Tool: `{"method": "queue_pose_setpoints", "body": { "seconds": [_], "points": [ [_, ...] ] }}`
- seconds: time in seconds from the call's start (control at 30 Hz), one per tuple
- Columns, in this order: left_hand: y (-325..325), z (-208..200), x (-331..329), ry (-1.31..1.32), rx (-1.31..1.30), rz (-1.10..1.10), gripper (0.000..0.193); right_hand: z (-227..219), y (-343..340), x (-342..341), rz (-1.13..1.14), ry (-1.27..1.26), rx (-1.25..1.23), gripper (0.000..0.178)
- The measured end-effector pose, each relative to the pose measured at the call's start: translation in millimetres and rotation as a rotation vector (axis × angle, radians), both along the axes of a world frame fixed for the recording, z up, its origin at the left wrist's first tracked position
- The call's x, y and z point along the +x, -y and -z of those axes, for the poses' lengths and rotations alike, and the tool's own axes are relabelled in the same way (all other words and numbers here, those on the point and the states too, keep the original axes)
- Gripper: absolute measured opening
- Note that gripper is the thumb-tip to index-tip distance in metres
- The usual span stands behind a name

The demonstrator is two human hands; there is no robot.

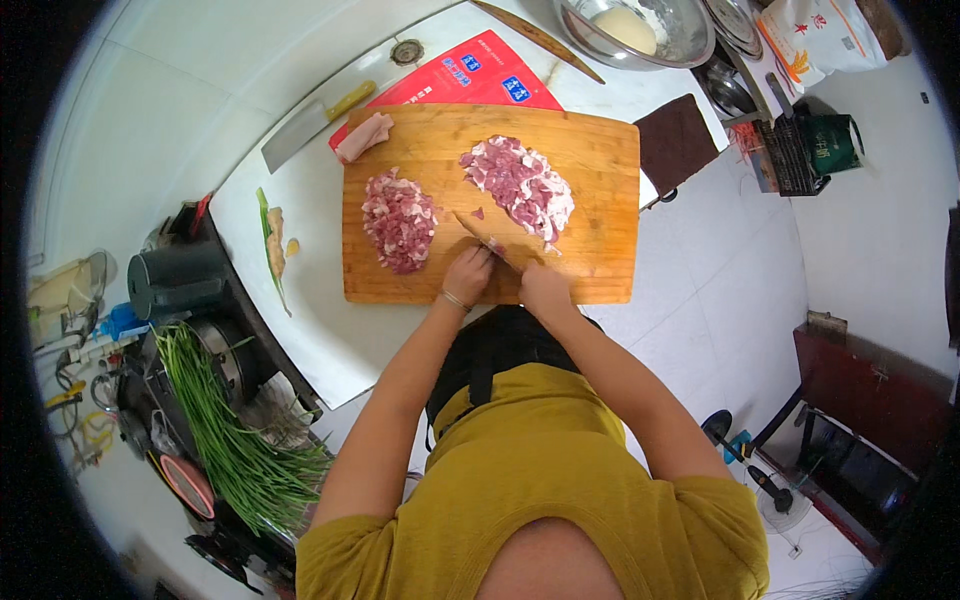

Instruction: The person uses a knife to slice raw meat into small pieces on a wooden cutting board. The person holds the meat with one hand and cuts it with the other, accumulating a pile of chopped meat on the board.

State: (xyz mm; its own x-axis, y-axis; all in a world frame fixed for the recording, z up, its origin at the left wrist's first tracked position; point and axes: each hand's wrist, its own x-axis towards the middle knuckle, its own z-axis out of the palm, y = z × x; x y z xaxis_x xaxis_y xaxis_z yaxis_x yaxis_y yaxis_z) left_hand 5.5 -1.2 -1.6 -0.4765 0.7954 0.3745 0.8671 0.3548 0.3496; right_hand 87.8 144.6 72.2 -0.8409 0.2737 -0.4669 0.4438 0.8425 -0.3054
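Note:
A wooden cutting board [600,200] lies in front of me. My right hand [545,290], at its near edge, is closed round the handle of a knife [475,228], whose blade points up and left across the board. Beside the blade, my left hand [468,276] has its fingers closed and pressed down; small pink bits of meat show at the fingertips. Chopped meat [400,222] forms a pile on the left, and larger cut pieces of meat [520,188] spread at the upper right. A pale pink slab [366,138] rests in the far left corner.
A cleaver [300,135] with a yellow handle lies far left, near a red sheet [480,75] partly under the board. Ginger [276,240] and a green onion stalk lie left. A metal bowl [690,45] holds dough. Long green chives [220,430] stand lower left.

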Motion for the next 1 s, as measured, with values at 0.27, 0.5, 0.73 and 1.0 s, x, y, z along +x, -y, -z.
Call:
{"method": "queue_pose_setpoints", "body": {
  "seconds": [0.27, 0.5, 0.73, 1.0],
  "points": [
    [-0.4, 15.9, 1.6, -0.017, -0.031, -0.003, 0.024, 18.7, 7.2, 2.5, 0.094, 0.021, -0.045, 0.016],
    [1.9, 12.5, 3.9, 0.062, -0.033, 0.013, 0.024, -1.4, 0.2, 4.1, 0.121, 0.124, -0.087, 0.018],
    [11.3, -25.7, 10.2, 0.103, -0.026, -0.016, 0.031, -5.4, 3.8, -30.3, 0.155, -0.021, -0.058, 0.015],
    [16.2, 3.1, 14.8, 0.091, -0.069, 0.001, 0.025, 6.4, 18.5, 3.2, 0.041, 0.044, -0.004, 0.016]
  ]
}}
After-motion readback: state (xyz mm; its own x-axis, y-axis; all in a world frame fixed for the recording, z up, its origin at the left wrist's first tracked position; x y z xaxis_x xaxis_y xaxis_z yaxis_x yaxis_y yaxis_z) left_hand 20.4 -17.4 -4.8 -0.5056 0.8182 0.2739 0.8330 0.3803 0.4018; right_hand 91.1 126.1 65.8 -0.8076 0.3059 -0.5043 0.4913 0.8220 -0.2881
